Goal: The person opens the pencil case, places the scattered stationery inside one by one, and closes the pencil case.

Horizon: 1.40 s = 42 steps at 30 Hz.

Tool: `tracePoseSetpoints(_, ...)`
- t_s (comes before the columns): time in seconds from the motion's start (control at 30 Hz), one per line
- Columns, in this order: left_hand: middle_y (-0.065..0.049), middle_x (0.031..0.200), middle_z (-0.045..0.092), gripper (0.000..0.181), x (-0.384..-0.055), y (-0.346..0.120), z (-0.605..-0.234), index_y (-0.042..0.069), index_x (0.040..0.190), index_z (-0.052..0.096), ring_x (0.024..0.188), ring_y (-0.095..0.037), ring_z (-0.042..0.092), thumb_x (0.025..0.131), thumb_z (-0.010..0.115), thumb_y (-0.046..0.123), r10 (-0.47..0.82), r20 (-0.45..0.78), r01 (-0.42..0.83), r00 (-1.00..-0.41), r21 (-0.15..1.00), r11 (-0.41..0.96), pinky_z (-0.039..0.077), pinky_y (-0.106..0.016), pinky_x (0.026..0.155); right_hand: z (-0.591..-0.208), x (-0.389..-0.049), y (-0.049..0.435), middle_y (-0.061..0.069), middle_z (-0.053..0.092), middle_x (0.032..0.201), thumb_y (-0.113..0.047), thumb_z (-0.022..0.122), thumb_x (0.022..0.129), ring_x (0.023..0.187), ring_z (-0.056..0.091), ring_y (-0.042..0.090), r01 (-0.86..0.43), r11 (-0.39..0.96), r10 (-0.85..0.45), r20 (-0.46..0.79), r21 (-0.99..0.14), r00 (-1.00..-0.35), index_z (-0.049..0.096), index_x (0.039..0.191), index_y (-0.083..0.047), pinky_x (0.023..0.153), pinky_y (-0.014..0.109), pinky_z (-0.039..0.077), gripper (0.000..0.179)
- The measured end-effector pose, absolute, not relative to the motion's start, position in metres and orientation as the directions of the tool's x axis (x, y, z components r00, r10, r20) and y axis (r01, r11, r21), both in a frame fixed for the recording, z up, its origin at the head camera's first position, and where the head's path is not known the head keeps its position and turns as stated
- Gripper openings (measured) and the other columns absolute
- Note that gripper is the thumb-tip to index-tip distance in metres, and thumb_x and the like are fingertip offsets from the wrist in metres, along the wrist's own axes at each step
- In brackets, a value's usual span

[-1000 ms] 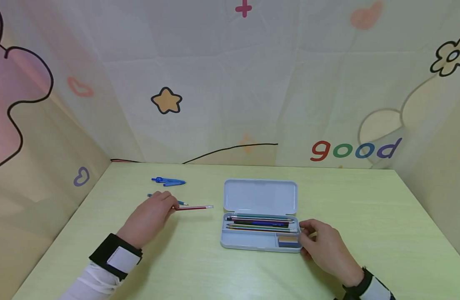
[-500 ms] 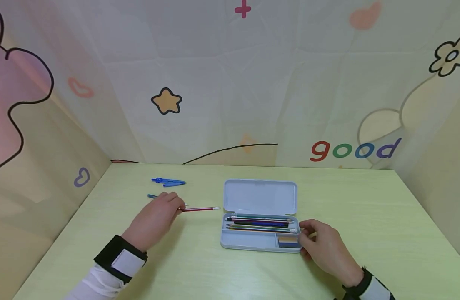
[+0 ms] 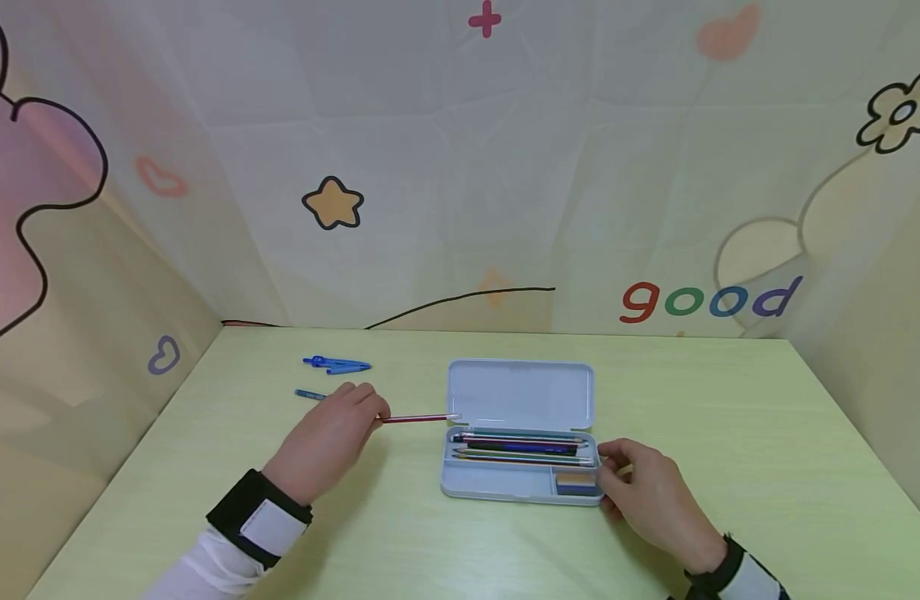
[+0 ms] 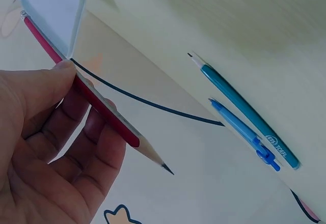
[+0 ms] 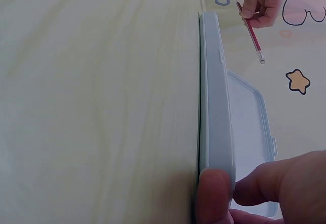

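Observation:
My left hand (image 3: 331,437) pinches a red pencil (image 4: 109,116) between thumb and fingers, raised above the table. Its sharpened tip points left and its eraser end overlaps the left edge of the pencil case's lid in the head view. The light blue pencil case (image 3: 497,481) lies open, lid (image 3: 520,393) laid back, with several pencils (image 3: 520,447) in its upper compartment and an eraser (image 3: 576,483) in a small one at lower right. At the case's right end my right hand (image 3: 655,496) grips its edge between thumb and fingers.
A teal pencil (image 4: 249,114) lies on the table, partly hidden behind the left hand in the head view. Beyond it lies a blue compass (image 3: 337,364). A printed cloth wall (image 3: 430,167) stands along the table's back and sides.
My left hand has moved right with the red pencil, bringing its eraser end to the case's lid. The right hand has stayed at the case's right end.

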<state>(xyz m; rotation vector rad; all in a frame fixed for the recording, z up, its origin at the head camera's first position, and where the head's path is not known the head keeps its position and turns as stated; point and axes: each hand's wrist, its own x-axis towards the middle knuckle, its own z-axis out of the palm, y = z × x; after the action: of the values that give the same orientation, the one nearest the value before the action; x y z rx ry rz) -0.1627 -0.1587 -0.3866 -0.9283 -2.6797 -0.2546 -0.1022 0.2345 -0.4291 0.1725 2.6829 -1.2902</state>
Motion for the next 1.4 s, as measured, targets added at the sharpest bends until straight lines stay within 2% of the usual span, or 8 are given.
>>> tracePoseSetpoints(0.13, 0.001, 0.095, 0.065, 0.017, -0.163, -0.152, -0.386, 0.009, 0.101, 0.074, 0.090, -0.017, 0.059, 0.090, 0.083, -0.002, 0.576, 0.316, 0.623, -0.754, 0.068, 0.779, 0.057, -0.031, 0.082, -0.429, -0.102, 0.234, 0.008, 0.063, 0.098, -0.007, 0.064, 0.101, 0.066, 0.063, 0.018, 0.173, 0.624, 0.035, -0.194, -0.762, -0.980, 0.061, 0.134, 0.007, 0.059, 0.027, 0.057, 0.036)
tracePoseSetpoints(0.37, 0.001, 0.096, 0.066, 0.017, -0.164, -0.144, -0.388, 0.009, 0.101, 0.074, 0.090, -0.019, 0.060, 0.090, 0.083, 0.000, 0.608, 0.325, 0.653, -0.724, 0.042, 0.756, 0.057, -0.031, 0.082, -0.430, -0.102, 0.235, 0.008, 0.063, 0.098, -0.007, 0.064, 0.100, 0.066, 0.063, 0.018, 0.167, 0.623, 0.032, -0.188, -0.765, -0.982, 0.061, 0.134, 0.007, 0.059, 0.027, 0.057, 0.036)
tracePoseSetpoints(0.87, 0.001, 0.097, 0.067, 0.018, -0.164, -0.123, -0.390, 0.010, 0.103, 0.076, 0.091, -0.020, 0.059, 0.090, 0.083, 0.000, 0.648, 0.302, 0.684, -0.699, 0.017, 0.730, 0.056, -0.031, 0.085, -0.430, -0.102, 0.235, 0.008, 0.063, 0.098, -0.007, 0.065, 0.101, 0.066, 0.063, 0.019, 0.172, 0.620, 0.035, -0.192, -0.766, -0.981, 0.061, 0.134, 0.007, 0.059, 0.028, 0.058, 0.037)
tracePoseSetpoints(1.4, 0.002, 0.097, 0.066, 0.012, -0.163, -0.102, -0.392, 0.011, 0.101, 0.074, 0.091, -0.018, 0.058, 0.094, 0.079, 0.003, 0.653, 0.283, 0.688, -0.703, 0.037, 0.725, 0.055, -0.031, 0.086, -0.430, -0.102, 0.235, 0.008, 0.063, 0.098, -0.007, 0.063, 0.101, 0.066, 0.064, 0.018, 0.163, 0.620, 0.029, -0.185, -0.768, -0.982, 0.061, 0.134, 0.007, 0.059, 0.028, 0.057, 0.036)
